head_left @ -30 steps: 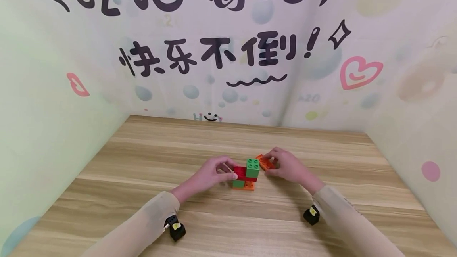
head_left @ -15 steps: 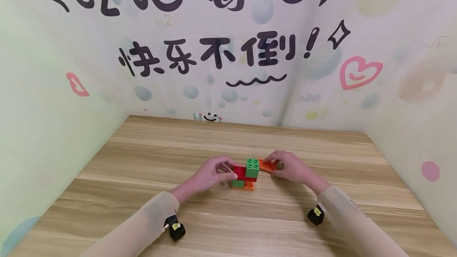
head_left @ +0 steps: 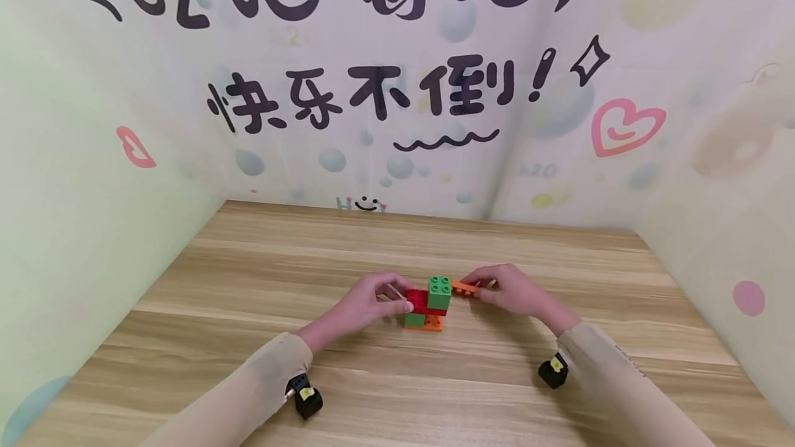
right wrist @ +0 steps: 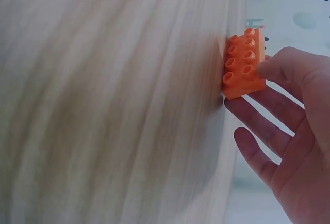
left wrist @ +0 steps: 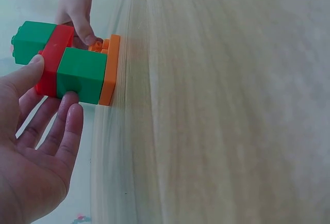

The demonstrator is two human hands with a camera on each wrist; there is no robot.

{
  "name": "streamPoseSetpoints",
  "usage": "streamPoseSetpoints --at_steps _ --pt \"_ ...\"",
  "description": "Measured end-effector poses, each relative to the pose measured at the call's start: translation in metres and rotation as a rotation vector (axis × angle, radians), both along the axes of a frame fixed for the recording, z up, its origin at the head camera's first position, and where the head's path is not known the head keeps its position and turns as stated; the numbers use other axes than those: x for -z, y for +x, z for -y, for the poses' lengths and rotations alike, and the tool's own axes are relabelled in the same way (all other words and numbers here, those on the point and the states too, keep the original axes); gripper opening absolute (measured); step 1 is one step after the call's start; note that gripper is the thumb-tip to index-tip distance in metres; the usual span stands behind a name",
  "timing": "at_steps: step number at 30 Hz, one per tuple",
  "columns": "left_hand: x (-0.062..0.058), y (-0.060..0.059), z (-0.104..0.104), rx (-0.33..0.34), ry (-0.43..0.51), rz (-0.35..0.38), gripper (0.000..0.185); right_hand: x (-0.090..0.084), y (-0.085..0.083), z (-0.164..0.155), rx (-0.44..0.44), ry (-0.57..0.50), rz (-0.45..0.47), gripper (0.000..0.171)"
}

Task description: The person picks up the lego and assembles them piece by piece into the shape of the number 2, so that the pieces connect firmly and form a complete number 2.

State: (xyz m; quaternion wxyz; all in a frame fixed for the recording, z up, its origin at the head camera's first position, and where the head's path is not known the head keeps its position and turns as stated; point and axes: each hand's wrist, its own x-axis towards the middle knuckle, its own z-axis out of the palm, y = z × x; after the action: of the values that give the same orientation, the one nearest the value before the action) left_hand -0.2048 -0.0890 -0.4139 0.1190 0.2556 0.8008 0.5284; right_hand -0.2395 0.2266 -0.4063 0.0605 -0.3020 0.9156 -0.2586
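A small block stack (head_left: 428, 307) stands on the wooden table (head_left: 298, 254): a green block (head_left: 439, 288) on top, a red one (head_left: 419, 299), a lower green one and an orange base plate (head_left: 433, 325). My left hand (head_left: 401, 296) grips the stack's left side; in the left wrist view the thumb (left wrist: 32, 72) lies on the red block (left wrist: 54, 59) and the fingers (left wrist: 69, 118) touch the lower green block (left wrist: 81, 75). My right hand (head_left: 479, 286) pinches a flat orange studded plate (head_left: 466, 287) level beside the top green block. In the right wrist view the plate (right wrist: 243, 61) is held between thumb and fingers.
Printed panels wall the table on the left, back and right (head_left: 714, 157). Bare wood lies in front of the hands and behind them. Small black wrist cameras (head_left: 306, 397) sit on both sleeves.
My right hand has levelled the orange plate, which was tilted, and brought it flat beside the top green block. The left hand and the stack have stayed put.
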Motion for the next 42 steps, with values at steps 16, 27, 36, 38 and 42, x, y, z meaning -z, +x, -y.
streamPoseSetpoints --at_steps 16,27,36,38,42 --pt "-0.003 0.0 0.0 -0.003 -0.007 -0.006 0.027 0.0 -0.01 -0.001 0.037 -0.022 -0.022 0.029" --pt "-0.001 0.0 0.001 0.003 -0.007 -0.016 0.028 0.002 -0.016 -0.002 0.061 -0.02 -0.07 0.028" --pt "0.0 0.001 0.0 -0.004 0.001 -0.005 0.028 0.006 -0.016 -0.001 0.062 -0.044 -0.103 0.027" --pt "0.0 0.001 0.0 -0.001 0.002 -0.005 0.028 0.006 -0.016 0.0 0.066 -0.046 -0.095 0.027" --pt "0.0 0.002 0.0 0.001 0.003 -0.005 0.028 0.007 -0.016 0.002 0.057 -0.048 -0.083 0.027"
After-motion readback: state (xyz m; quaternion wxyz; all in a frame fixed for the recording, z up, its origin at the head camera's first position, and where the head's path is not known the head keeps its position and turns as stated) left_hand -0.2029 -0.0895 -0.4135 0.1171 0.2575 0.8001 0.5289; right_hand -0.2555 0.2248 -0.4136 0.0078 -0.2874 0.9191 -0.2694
